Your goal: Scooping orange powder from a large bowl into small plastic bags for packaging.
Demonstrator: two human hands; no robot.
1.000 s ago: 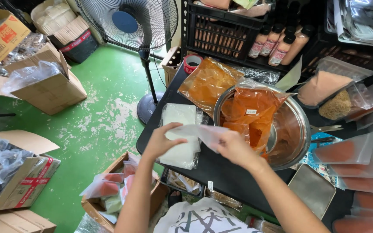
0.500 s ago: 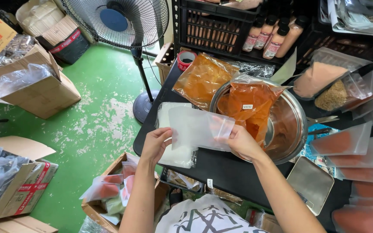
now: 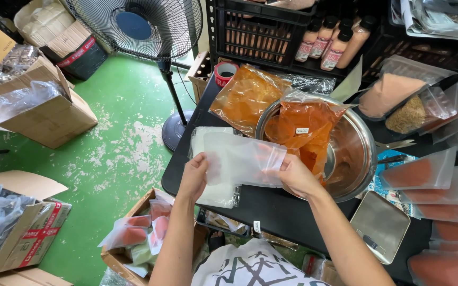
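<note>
My left hand (image 3: 194,175) and my right hand (image 3: 295,175) hold an empty frosted plastic pouch (image 3: 245,159) stretched flat between them, each gripping one end. It hovers above a stack of the same pouches (image 3: 208,159) lying on the black table (image 3: 261,206). Just right of the pouch stands a large steel bowl (image 3: 353,153) with an open bag of orange-red powder (image 3: 306,130) inside it. Another bag of orange powder (image 3: 245,95) lies behind the stack.
A small scale with a steel tray (image 3: 380,225) sits at the table's near right. Filled pouches of red powder (image 3: 425,175) lie at the right. A standing fan (image 3: 144,32), a black crate (image 3: 271,32), bottles (image 3: 335,39) and cardboard boxes (image 3: 43,111) surround the table on the green floor.
Both hands lifted one pouch off the stack and spread it out between them; the right hand moved right toward the bowl.
</note>
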